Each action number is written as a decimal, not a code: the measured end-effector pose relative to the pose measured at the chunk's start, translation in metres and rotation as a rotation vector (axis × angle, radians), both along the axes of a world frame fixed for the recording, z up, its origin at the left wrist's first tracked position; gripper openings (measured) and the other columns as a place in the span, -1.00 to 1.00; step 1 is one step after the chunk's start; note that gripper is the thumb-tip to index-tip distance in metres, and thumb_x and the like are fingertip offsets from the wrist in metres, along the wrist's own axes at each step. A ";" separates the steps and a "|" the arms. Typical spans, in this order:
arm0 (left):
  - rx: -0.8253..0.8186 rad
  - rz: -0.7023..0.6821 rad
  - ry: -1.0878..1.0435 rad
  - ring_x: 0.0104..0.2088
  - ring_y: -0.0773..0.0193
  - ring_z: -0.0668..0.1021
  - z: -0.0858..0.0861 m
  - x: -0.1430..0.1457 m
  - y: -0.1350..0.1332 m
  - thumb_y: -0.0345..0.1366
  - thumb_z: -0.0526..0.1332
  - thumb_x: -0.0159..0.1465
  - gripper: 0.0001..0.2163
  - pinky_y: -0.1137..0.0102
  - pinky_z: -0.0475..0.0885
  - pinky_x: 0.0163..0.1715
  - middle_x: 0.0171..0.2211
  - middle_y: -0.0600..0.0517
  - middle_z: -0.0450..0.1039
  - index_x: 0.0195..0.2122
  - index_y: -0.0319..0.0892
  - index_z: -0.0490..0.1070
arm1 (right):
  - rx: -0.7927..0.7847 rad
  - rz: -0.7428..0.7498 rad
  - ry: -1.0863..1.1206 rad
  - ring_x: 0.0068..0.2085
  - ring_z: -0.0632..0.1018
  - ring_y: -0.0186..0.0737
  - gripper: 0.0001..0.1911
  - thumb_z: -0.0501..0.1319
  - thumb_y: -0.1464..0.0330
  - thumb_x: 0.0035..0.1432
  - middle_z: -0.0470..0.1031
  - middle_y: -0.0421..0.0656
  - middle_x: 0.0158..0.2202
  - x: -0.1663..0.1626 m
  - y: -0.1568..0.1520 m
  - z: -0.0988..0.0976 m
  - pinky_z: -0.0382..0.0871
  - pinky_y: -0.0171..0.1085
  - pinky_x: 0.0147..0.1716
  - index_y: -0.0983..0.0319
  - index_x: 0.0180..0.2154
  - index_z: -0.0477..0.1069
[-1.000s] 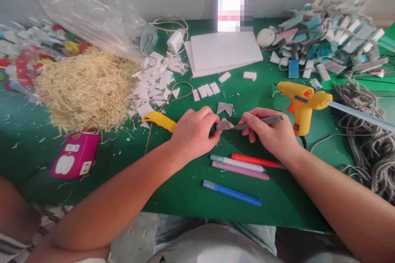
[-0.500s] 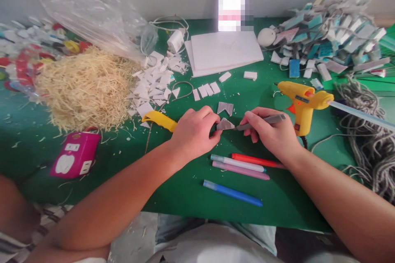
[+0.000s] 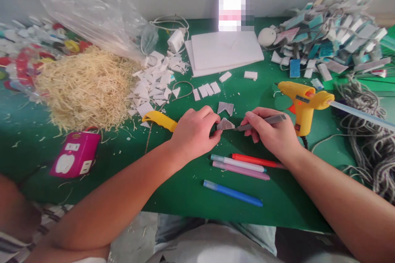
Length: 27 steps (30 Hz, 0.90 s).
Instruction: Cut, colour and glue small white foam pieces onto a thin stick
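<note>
My left hand is closed, its thumb and fingertips pinching the left edge of a small grey-coloured foam piece. A bit of something dark shows between those fingers; what it is I cannot make out. In my right hand lies a grey marker pen, its tip at the right corner of the piece. Just beyond sits a second grey piece with a notched edge. Partly behind my left hand is a yellow utility knife. Nearer my body are a red marker, a white marker, a pink marker and a blue marker.
A yellow glue gun stands at right, its cord trailing, beside grey yarn. White foam sheets lie at the back. Foam scraps, straw-like shreds and a magenta power socket occupy the left. Another person's arm is at lower left.
</note>
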<state>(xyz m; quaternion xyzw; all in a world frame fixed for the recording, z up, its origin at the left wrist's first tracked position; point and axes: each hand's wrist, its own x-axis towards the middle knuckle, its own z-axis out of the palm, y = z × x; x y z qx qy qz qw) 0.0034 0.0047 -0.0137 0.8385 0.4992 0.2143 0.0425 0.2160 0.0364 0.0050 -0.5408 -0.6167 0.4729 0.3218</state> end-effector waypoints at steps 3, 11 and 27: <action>0.008 -0.009 -0.004 -0.40 0.24 0.54 0.000 0.000 0.000 -0.37 0.20 0.30 -0.93 0.34 0.32 -0.36 -0.30 0.02 0.54 -0.27 -0.20 0.48 | 0.015 -0.006 0.017 -0.66 0.43 -0.40 -0.71 0.25 0.20 0.22 0.50 -0.23 -0.62 0.001 0.000 0.000 0.31 -0.39 -0.64 0.23 -0.46 0.54; -0.022 0.000 -0.001 -0.37 0.23 0.55 0.000 0.000 0.001 -0.38 0.20 0.30 -0.93 0.33 0.33 -0.34 -0.28 0.01 0.54 -0.25 -0.20 0.48 | 0.012 -0.028 0.011 -0.67 0.42 -0.40 -0.71 0.23 0.22 0.20 0.49 -0.23 -0.63 -0.001 -0.001 0.004 0.31 -0.40 -0.65 0.22 -0.49 0.52; -0.053 0.008 0.007 -0.35 0.24 0.56 0.000 0.000 0.001 -0.37 0.19 0.31 -0.92 0.33 0.33 -0.32 -0.27 0.00 0.55 -0.25 -0.18 0.47 | -0.013 -0.033 -0.021 -0.70 0.37 -0.40 -0.69 0.25 0.19 0.17 0.46 -0.23 -0.65 0.000 0.000 0.004 0.25 -0.38 -0.69 0.22 -0.52 0.50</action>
